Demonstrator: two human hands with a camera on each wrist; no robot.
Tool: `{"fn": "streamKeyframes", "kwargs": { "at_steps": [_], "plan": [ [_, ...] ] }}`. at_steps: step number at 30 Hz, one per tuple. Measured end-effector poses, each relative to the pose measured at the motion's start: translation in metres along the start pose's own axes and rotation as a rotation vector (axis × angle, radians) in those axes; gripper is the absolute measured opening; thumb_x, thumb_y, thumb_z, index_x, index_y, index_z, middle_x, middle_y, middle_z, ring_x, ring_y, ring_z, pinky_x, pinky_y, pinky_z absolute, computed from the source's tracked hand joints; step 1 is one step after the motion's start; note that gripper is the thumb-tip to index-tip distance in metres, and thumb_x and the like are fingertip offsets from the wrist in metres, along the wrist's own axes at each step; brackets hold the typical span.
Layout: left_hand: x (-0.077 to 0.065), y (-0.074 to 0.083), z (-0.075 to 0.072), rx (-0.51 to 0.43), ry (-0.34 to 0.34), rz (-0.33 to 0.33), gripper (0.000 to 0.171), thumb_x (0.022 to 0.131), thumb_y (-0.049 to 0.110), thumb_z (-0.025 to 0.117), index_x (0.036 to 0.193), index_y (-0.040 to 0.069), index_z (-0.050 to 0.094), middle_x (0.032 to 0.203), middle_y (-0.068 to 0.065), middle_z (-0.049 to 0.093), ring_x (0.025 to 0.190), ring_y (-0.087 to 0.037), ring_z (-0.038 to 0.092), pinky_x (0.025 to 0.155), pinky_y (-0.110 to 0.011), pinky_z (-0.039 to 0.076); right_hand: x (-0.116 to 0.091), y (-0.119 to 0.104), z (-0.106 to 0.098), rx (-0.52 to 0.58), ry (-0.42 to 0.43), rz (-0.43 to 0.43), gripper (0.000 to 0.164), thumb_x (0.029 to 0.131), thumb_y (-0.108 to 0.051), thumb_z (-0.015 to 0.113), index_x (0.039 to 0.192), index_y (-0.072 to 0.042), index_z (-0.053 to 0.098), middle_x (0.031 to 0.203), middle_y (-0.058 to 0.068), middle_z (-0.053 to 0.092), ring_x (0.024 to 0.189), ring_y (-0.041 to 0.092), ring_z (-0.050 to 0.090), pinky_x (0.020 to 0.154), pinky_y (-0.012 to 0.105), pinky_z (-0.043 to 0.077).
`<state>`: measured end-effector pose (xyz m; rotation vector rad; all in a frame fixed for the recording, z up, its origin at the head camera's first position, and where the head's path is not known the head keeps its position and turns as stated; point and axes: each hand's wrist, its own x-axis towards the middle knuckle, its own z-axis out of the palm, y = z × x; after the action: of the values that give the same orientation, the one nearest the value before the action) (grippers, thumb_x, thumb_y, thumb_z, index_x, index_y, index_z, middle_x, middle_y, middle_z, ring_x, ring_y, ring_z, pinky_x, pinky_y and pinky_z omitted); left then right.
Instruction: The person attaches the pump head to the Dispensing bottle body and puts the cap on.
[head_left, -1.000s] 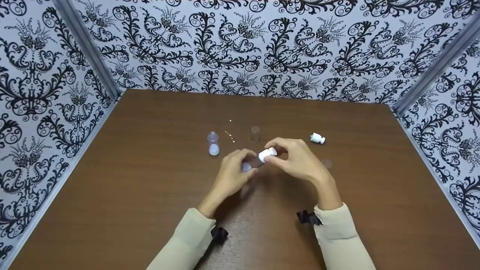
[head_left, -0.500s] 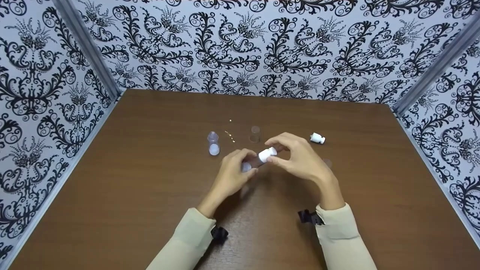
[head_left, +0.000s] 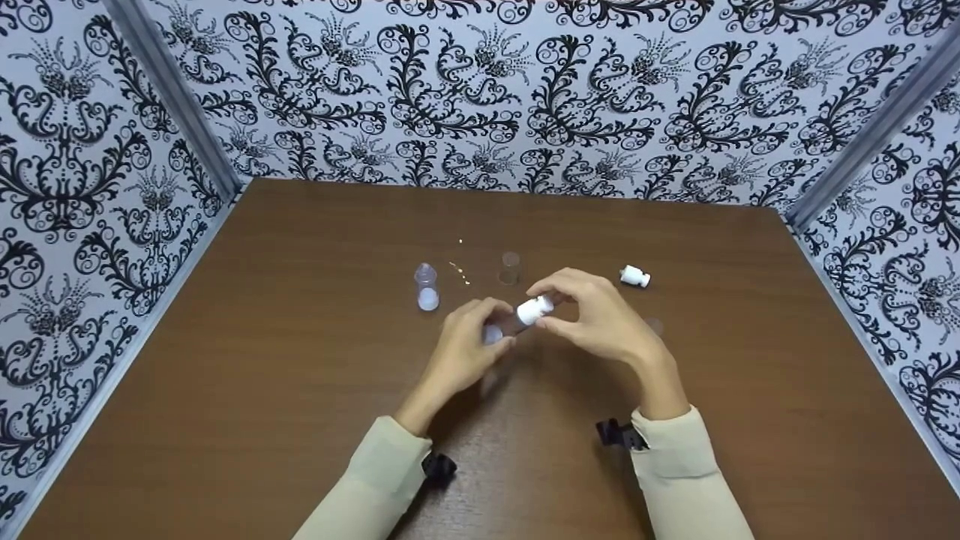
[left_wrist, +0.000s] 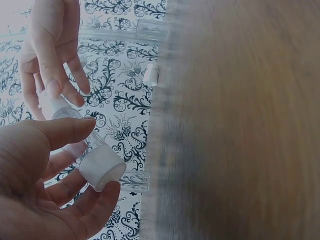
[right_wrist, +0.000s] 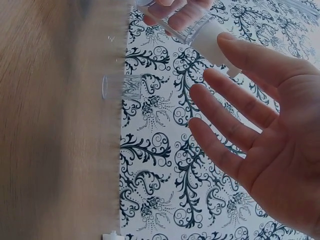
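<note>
Over the middle of the table, my left hand [head_left: 463,343] holds a small clear bottle [head_left: 511,325] at a tilt, fingers and thumb around its clear body. Its lower end is a white base [left_wrist: 103,167], best seen in the left wrist view. A white pump top [head_left: 535,309] sits at the bottle's upper end. My right hand [head_left: 600,315] pinches that top between thumb and index finger. In the right wrist view, the right thumb lies along the white pump top [right_wrist: 212,45], while the other fingers extend away from it.
A second clear bottle [head_left: 426,279] with a white base lies left of the hands. Small pale bits [head_left: 460,271] are scattered beside it. A clear cap [head_left: 510,268] stands behind the hands. Another white pump top [head_left: 635,276] lies to the right. A faint clear piece [head_left: 655,326] is by the right wrist.
My right fingers have shifted slightly around the white pump top, and the right wrist has moved a little to the right. My left hand and the bottle stay in place.
</note>
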<state>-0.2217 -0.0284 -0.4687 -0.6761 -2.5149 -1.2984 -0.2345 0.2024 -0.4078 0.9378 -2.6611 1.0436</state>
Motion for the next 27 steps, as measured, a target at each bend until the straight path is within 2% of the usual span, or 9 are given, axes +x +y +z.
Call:
{"fn": "streamKeyframes", "kwargs": {
  "at_steps": [16, 23, 27],
  "plan": [
    [-0.0007, 0.0025, -0.0009, -0.010, -0.001, -0.012, 0.035, 0.085, 0.007, 0.089, 0.116, 0.007, 0.073, 0.108, -0.008, 0.075, 0.101, -0.026, 0.070, 0.091, -0.043, 0.054, 0.0011, -0.0009, 0.0018, -0.006, -0.024, -0.007, 0.029, 0.090, -0.005, 0.085, 0.117, -0.011, 0.077, 0.107, -0.006, 0.074, 0.098, 0.012, 0.066, 0.091, 0.033, 0.055],
    [-0.0005, 0.0027, -0.0012, -0.003, 0.001, -0.012, 0.035, 0.084, 0.007, 0.089, 0.116, 0.007, 0.073, 0.107, -0.008, 0.075, 0.101, -0.026, 0.069, 0.091, -0.044, 0.053, 0.0018, -0.0010, 0.0027, 0.000, -0.031, 0.003, 0.023, 0.093, -0.010, 0.083, 0.114, -0.013, 0.077, 0.103, -0.006, 0.073, 0.096, 0.011, 0.066, 0.089, 0.033, 0.056],
    [-0.0006, 0.0025, -0.0007, -0.004, 0.003, -0.009, 0.035, 0.084, 0.007, 0.089, 0.115, 0.007, 0.073, 0.107, -0.008, 0.075, 0.100, -0.026, 0.069, 0.091, -0.044, 0.053, 0.0021, -0.0010, 0.0032, 0.012, -0.030, 0.017, 0.020, 0.094, -0.013, 0.083, 0.113, -0.012, 0.077, 0.101, -0.006, 0.072, 0.095, 0.012, 0.066, 0.091, 0.037, 0.057]
  ]
}}
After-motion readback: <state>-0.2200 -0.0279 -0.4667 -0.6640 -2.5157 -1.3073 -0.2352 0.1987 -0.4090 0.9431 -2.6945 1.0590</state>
